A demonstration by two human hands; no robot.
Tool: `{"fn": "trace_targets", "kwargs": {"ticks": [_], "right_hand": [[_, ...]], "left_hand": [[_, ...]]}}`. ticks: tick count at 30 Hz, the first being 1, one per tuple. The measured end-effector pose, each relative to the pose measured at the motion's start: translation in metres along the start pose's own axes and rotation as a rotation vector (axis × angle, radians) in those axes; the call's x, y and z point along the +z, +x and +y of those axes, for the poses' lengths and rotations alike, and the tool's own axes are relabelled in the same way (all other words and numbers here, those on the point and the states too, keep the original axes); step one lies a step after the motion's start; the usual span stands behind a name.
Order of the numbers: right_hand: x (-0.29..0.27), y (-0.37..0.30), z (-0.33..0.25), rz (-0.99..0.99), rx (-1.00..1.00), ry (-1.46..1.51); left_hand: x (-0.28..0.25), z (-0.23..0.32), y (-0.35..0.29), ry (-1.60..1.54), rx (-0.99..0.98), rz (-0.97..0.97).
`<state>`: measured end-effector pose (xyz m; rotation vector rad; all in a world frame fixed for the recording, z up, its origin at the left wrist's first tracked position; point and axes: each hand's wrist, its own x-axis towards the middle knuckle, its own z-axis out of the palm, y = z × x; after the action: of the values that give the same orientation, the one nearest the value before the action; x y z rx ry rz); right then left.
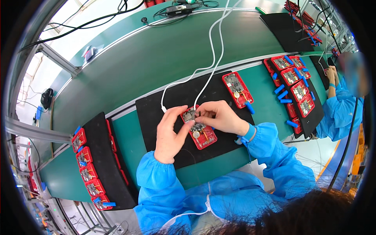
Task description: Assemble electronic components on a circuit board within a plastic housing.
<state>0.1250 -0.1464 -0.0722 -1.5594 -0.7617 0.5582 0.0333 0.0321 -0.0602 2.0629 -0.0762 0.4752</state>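
Note:
A red tray (pixel 206 141) holding a grey circuit board (pixel 189 114) with a round silver part lies on the black mat in front of me. My left hand (pixel 171 131) curves around the tray's left side, forefinger at its far end and thumb over the board. From the right, my right hand (pixel 221 116) is closed in a pinch over the board's far part, where a white cable (pixel 201 95) comes down; its fingers hide most of the plug. A second white cable's plug (pixel 163 109) rests on the mat beyond my left hand.
Another red tray with a board (pixel 237 89) and a blue tag lies right of centre. Racks of red trays stand on the left (pixel 93 187) and right (pixel 299 91). A co-worker in a blue sleeve (pixel 340 113) works at far right. A metal rail (pixel 129 106) crosses the bench.

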Motion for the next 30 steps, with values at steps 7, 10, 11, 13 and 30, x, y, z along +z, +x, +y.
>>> {"fn": "trace_targets", "kwargs": {"ticks": [7,10,11,13,30], "right_hand": [[0.007,0.004,-0.003,0.055,-0.229,-0.365],[0.001,0.002,0.002,0.056,-0.259,-0.378],[0.001,0.002,0.001,0.055,-0.256,-0.374],[0.001,0.003,-0.001,0.029,-0.293,-0.385],[0.01,-0.018,-0.001,0.187,-0.094,-0.212]], "left_hand": [[0.01,0.006,-0.001,-0.062,-0.058,0.064],[0.016,0.007,0.001,-0.075,-0.046,0.035],[0.015,0.007,0.001,-0.069,-0.038,0.034],[0.014,0.006,0.0,-0.062,-0.035,0.031],[0.022,0.007,-0.006,-0.107,-0.206,0.089]]}}
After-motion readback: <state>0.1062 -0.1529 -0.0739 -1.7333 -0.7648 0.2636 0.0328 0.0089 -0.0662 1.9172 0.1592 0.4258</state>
